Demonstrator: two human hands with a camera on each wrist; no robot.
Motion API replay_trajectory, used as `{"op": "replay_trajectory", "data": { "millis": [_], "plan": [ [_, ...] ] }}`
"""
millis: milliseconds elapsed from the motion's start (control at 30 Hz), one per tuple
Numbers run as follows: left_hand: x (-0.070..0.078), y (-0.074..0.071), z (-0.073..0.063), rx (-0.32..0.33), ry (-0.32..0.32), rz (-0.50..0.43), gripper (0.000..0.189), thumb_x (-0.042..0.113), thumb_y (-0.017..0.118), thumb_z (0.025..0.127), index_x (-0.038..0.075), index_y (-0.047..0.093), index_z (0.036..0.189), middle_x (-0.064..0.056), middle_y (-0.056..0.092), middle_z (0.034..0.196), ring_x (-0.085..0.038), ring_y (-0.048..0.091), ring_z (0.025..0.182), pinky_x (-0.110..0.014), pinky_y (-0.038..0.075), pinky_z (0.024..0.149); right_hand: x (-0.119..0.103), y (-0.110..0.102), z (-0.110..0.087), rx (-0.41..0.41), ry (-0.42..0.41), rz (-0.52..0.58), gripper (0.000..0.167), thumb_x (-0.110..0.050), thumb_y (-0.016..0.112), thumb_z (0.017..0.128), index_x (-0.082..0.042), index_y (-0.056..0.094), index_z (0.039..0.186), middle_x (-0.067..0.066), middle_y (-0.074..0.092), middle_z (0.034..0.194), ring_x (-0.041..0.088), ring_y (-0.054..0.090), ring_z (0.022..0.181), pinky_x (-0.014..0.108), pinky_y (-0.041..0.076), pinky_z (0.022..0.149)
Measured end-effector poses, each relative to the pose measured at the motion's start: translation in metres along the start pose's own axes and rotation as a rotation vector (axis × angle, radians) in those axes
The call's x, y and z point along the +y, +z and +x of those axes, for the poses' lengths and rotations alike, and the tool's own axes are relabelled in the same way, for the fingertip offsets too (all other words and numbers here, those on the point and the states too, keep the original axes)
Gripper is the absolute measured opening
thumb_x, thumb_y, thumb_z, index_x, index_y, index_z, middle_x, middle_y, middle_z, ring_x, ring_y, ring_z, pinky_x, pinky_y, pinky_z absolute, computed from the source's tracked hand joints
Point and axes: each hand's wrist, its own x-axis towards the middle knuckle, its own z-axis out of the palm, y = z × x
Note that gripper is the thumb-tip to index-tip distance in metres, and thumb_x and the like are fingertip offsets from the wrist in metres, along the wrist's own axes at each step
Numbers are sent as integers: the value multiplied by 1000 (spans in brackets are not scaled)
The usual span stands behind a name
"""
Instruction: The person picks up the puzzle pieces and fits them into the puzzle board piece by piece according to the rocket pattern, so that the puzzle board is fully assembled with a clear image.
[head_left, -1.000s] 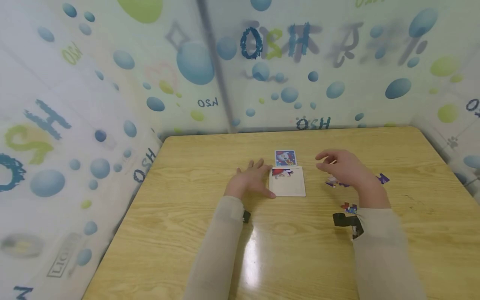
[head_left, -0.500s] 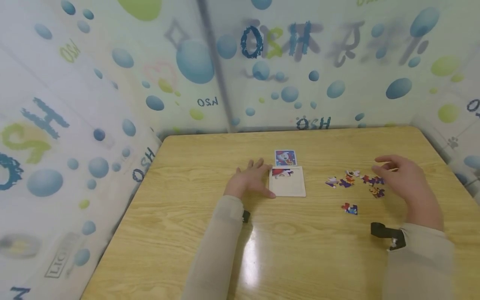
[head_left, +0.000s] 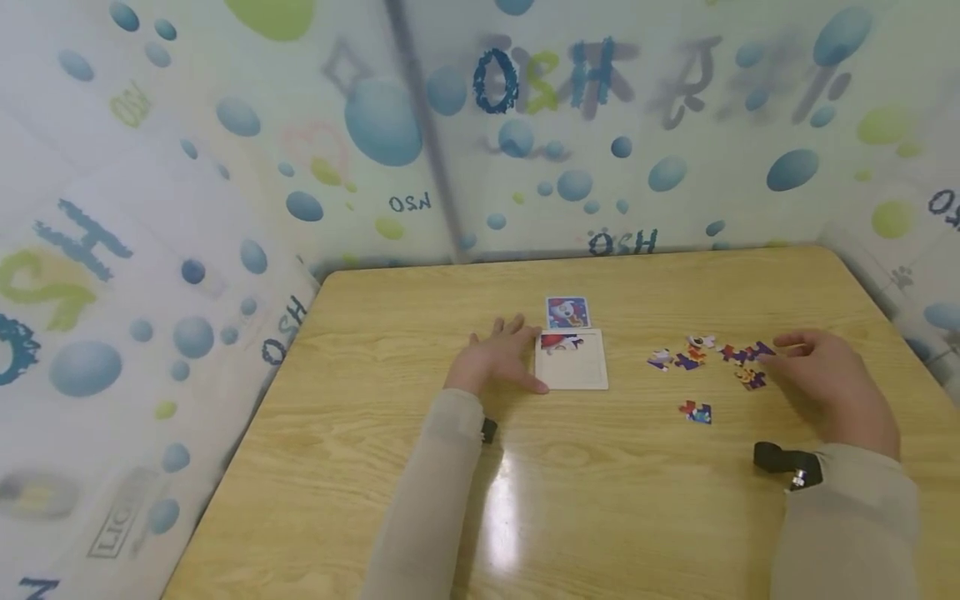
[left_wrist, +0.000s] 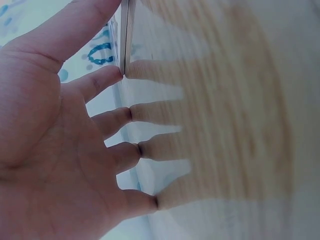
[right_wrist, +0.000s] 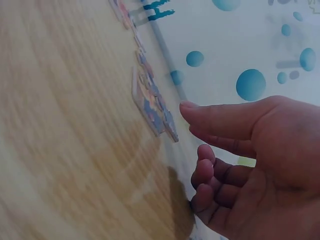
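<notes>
My left hand (head_left: 493, 358) rests on the table with its fingers spread, thumb and index finger at the left edge of a cream puzzle tray (head_left: 573, 373). A few joined jigsaw pieces (head_left: 558, 342) fill the tray's upper left. In the left wrist view the fingertips (left_wrist: 148, 202) meet the tabletop. My right hand (head_left: 832, 387) hovers low at the right, its fingers loosely bent and nothing visible between them. Beside its fingertips lie purple and red jigsaw pieces (head_left: 744, 353) and an orange and purple piece (head_left: 752, 379). The right wrist view shows pieces (right_wrist: 152, 112) just beyond the thumb.
A picture card (head_left: 567, 312) of a white character lies against the tray's far edge. More loose pieces (head_left: 690, 361) are spread between tray and right hand, with one red and blue piece (head_left: 697, 412) nearer. The wooden table (head_left: 600, 500) meets a patterned wall (head_left: 645, 200) behind.
My right hand has moved right, from beside the tray and over the loose pieces to their right side, lowering slightly toward them. The left hand and tray stay in place.
</notes>
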Motion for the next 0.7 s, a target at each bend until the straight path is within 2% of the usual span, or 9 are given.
{"op": "replay_trajectory", "data": {
  "millis": [167, 400, 533, 700],
  "plan": [
    [-1, 0, 0, -4, 4, -2, 106, 56, 87, 83, 31, 30, 169, -4, 1, 183, -40, -7, 168, -78, -3, 128, 4, -2, 5, -33, -27, 0, 78, -52, 52, 108, 9, 39, 154, 41, 41, 152, 55, 47, 123, 67, 47, 91],
    [-1, -2, -2, 2, 7, 4, 107, 57, 87, 83, 31, 29, 170, -4, 1, 183, -39, -7, 168, -77, -3, 129, 9, -1, 13, -17, -75, 10, 66, -39, 61, 106, 11, 45, 146, 39, 54, 133, 49, 56, 111, 48, 48, 81],
    [0, -2, -3, -4, 6, 1, 108, 56, 87, 84, 31, 27, 170, -5, -1, 182, -40, -8, 168, -77, -4, 128, 10, -1, 16, 3, -91, -15, 62, -35, 63, 105, 12, 47, 143, 41, 56, 129, 51, 57, 109, 56, 49, 85],
    [2, 1, -4, -4, -15, 30, 108, 57, 85, 85, 32, 24, 171, -5, -1, 182, -39, -6, 168, -76, -3, 129, 10, -1, 16, 7, -96, -32, 64, -35, 62, 105, 12, 44, 145, 44, 51, 135, 57, 55, 114, 65, 48, 91]
  ]
}}
